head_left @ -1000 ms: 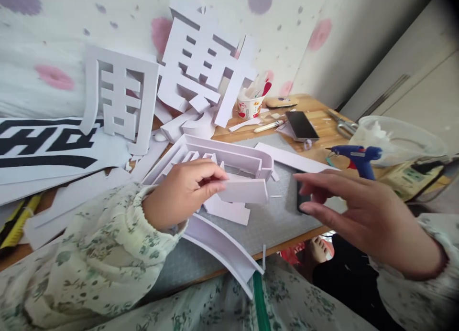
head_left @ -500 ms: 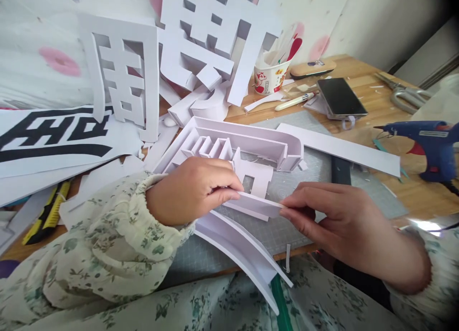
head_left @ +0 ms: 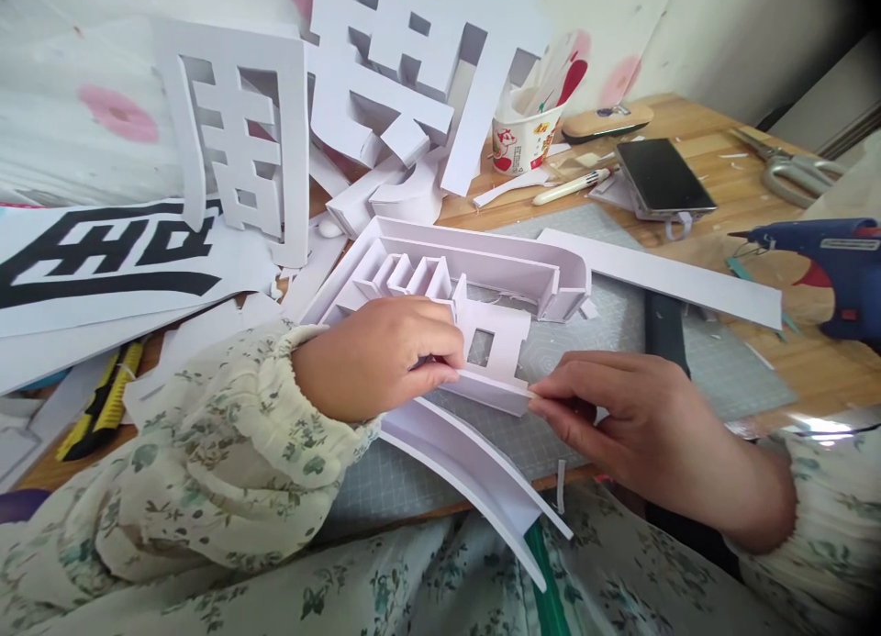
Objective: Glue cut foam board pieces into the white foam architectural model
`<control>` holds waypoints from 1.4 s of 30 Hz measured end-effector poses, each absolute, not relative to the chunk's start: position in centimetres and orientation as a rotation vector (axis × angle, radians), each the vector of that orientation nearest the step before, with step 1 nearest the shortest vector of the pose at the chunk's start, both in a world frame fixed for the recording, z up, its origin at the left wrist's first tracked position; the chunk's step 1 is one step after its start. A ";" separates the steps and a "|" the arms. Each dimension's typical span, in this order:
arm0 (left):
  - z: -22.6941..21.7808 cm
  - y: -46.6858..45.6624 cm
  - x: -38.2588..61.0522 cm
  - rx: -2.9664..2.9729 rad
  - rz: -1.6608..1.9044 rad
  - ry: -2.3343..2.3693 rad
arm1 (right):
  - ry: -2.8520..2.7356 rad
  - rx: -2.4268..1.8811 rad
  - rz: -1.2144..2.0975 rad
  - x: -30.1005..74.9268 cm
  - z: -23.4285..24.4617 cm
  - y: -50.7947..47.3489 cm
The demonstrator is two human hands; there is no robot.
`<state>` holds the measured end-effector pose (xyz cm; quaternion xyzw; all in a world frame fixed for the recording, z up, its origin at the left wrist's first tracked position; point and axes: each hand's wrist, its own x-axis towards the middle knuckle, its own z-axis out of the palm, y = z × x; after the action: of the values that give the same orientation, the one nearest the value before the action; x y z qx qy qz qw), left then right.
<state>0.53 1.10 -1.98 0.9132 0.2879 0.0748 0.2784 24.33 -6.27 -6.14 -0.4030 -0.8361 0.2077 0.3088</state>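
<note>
Your left hand (head_left: 382, 356) and right hand (head_left: 619, 416) both pinching ends of white foam strip (head_left: 490, 393), pressed against foam-board character (head_left: 447, 283) on cutting mat (head_left: 598, 329).

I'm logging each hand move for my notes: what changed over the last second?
The right hand came in from the right and pinched the free end of the white strip; together the hands brought it against the foam letter. The left hand kept its grip; glue gun untouched.
</note>
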 end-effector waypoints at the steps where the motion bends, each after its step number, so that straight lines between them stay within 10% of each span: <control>1: -2.0 1.1 0.5 2.454 0.190 0.772 | -2.208 -1.068 0.555 24.3 -6.2 -6.2; 42: -2.2 0.9 0.7 2.643 0.062 0.704 | -2.285 -1.042 0.454 24.4 -7.0 -6.5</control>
<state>0.72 0.90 -2.18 0.9462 0.2522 0.0222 0.2014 24.40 -6.52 -7.03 -0.3908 -0.8568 0.1703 0.2902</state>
